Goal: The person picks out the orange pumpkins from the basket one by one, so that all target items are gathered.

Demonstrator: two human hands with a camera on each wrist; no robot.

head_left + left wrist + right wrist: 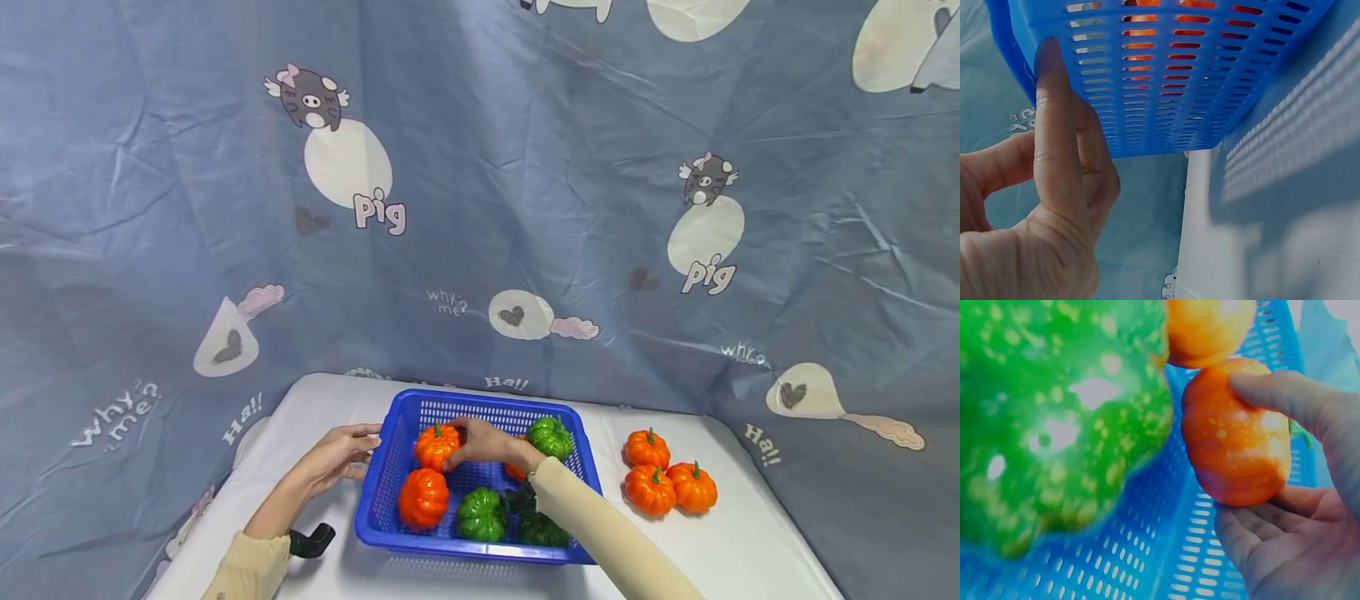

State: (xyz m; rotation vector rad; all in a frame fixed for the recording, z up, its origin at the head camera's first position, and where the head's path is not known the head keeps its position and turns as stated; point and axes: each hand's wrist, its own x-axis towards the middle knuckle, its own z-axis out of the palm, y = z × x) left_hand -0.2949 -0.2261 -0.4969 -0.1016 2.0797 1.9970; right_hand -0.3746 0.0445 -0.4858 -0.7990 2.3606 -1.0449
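A blue plastic basket [465,547] with slotted walls holds several orange and green toy pumpkins. Inside it, at the back left, my right hand [483,440] grips an orange pumpkin [1235,440] between thumb and fingers. Just in front of that one lies a redder orange pumpkin [423,500]. A green pumpkin [482,515] sits near the front wall and another green pumpkin [550,437] at the back right; my right forearm partly hides others. My left hand [341,457] is at the basket's left side, its extended fingers [1057,125] touching the outside near the rim.
Three orange pumpkins [651,490] stand grouped on the white table [750,542], right of the basket. A printed blue-grey cloth [465,208] hangs behind and around the table. A black curved piece [312,542] shows at my left wrist.
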